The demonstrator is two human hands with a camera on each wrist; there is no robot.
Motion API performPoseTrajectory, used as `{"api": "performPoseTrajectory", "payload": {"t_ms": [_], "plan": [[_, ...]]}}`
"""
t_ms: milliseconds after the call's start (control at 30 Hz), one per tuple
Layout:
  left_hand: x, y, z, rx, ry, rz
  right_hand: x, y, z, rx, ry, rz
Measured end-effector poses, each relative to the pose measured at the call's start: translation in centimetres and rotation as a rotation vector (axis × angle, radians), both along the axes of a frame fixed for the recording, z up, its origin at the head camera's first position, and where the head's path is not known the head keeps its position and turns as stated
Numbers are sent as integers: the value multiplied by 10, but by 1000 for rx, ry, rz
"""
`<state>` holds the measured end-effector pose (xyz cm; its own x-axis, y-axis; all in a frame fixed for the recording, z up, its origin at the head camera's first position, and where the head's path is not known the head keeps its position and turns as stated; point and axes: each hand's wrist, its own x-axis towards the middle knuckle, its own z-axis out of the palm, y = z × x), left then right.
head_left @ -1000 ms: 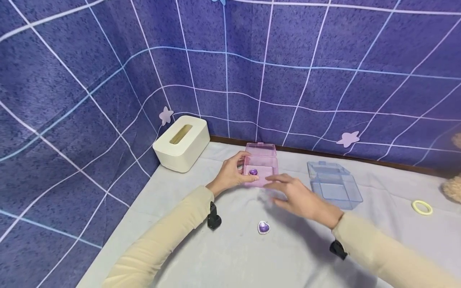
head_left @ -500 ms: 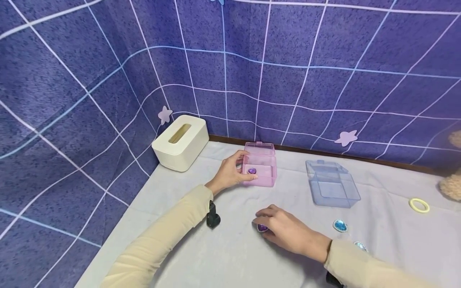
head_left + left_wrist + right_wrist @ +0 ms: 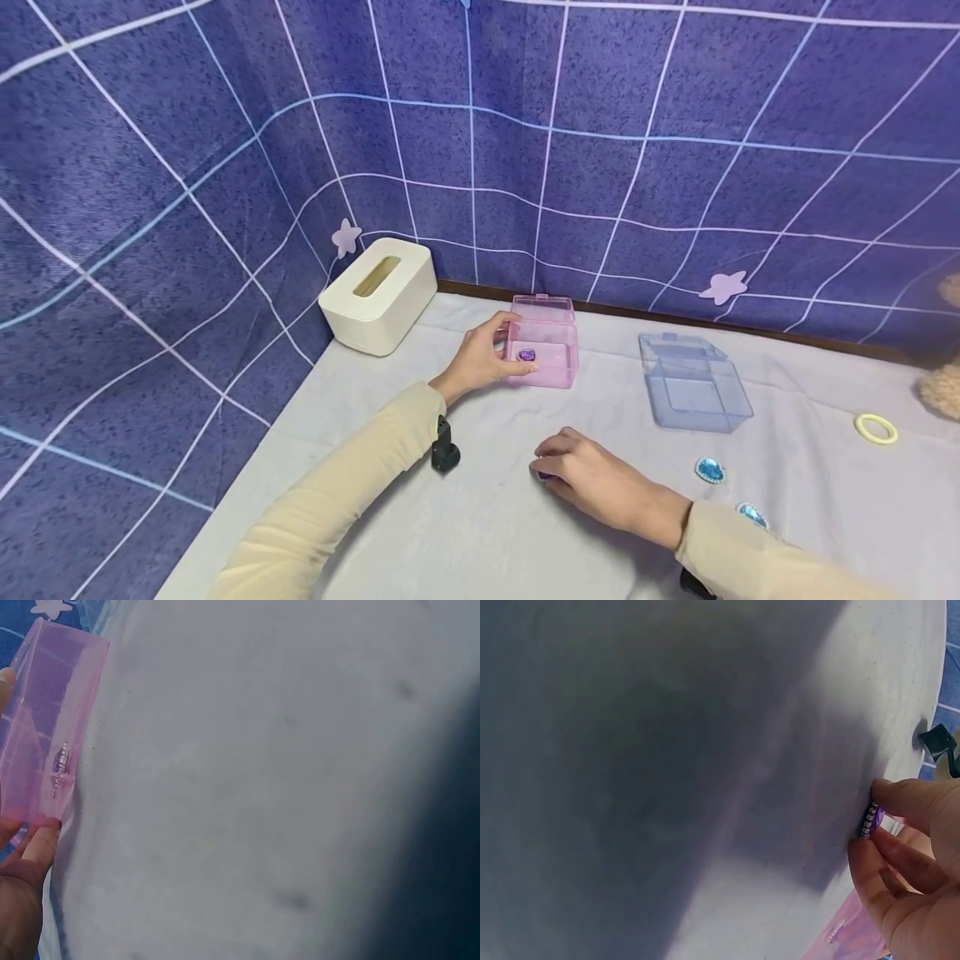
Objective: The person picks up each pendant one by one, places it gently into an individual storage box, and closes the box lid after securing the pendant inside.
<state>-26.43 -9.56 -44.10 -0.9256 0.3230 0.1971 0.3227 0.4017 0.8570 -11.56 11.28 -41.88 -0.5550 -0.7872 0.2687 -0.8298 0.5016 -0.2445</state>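
Observation:
My left hand (image 3: 480, 358) grips the left side of a clear pink box (image 3: 555, 367), its lid tipped back. Inside that box lies a purple gem (image 3: 527, 355), seen through the pink wall in the left wrist view as a gem with a beaded edge (image 3: 61, 759). Lower on the cloth, my right hand (image 3: 592, 479) pinches a purple heart-shaped gem between thumb and fingers; the fingers cover most of it in the head view. From the right wrist, the purple gem (image 3: 871, 820) shows its beaded rim between the fingertips, close over the cloth.
A clear blue box (image 3: 697, 396) with its lid back stands right of the pink one. Two blue gems (image 3: 709, 470) lie near the right forearm. A yellow ring (image 3: 876, 429) and a plush toy (image 3: 941, 387) are far right. A cream tissue box (image 3: 378, 296) stands back left.
My right hand has come down from the pink box to the purple heart-shaped gem on the cloth and taken hold of it. My left hand stays on the pink box.

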Motion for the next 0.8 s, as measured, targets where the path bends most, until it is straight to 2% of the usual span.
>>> {"api": "performPoseTrajectory", "payload": {"t_ms": [433, 667, 800], "plan": [[0, 1, -1, 16, 9, -11, -1, 2, 1, -28, 21, 6], [0, 1, -1, 20, -15, -16, -10, 6, 20, -136, 106, 24], [-1, 0, -2, 29, -15, -18, -18, 8, 33, -174, 141, 2]]}}
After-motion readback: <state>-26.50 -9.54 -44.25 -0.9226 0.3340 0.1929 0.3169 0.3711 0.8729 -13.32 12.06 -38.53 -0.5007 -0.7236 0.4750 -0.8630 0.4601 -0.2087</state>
